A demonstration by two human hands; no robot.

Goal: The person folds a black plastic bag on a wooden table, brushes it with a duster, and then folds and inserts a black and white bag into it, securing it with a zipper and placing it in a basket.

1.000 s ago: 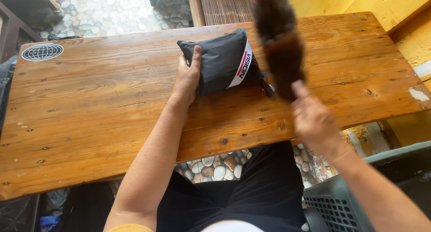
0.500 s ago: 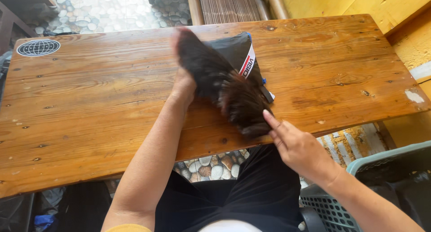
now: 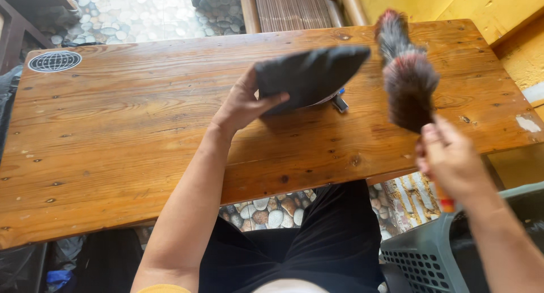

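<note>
Currently the wooden tabletop [image 3: 141,140] fills most of the view and serves as the landmark for all positions below. Its planks are varnished and knotted, and a round globe sticker [image 3: 55,61] sits at its far left corner. Beyond the far edge of the tabletop lies a pebble floor [image 3: 141,12]; past the right end stands a yellow wall [image 3: 453,4]. Below the near edge, toward the right, a grey perforated basket [image 3: 430,253] is partly in frame.

Over the middle of the tabletop, the left hand [image 3: 245,103] is clenched on the near left corner of a black pouch [image 3: 309,75], thumb on top, tilting it up so that its right end is raised off the wood. A small dark and blue fitting [image 3: 340,103] shows under the pouch, at the wood.

Above the right part of the tabletop, the right hand [image 3: 450,162] is closed around the handle of a feather duster [image 3: 405,72], whose dark, red-tinged plume points away from the person, just right of the pouch and apart from it.

Judged from this arrangement, the step in hand is dusting the lifted pouch. The next move calls for bringing the plume across to the pouch surface while the left hand keeps the tilt steady.

Motion blurs the plume. The duster handle is mostly covered by the right hand, with only a red-orange tip showing below it. The underside of the pouch is hidden, and the basket contents cannot be made out.
</note>
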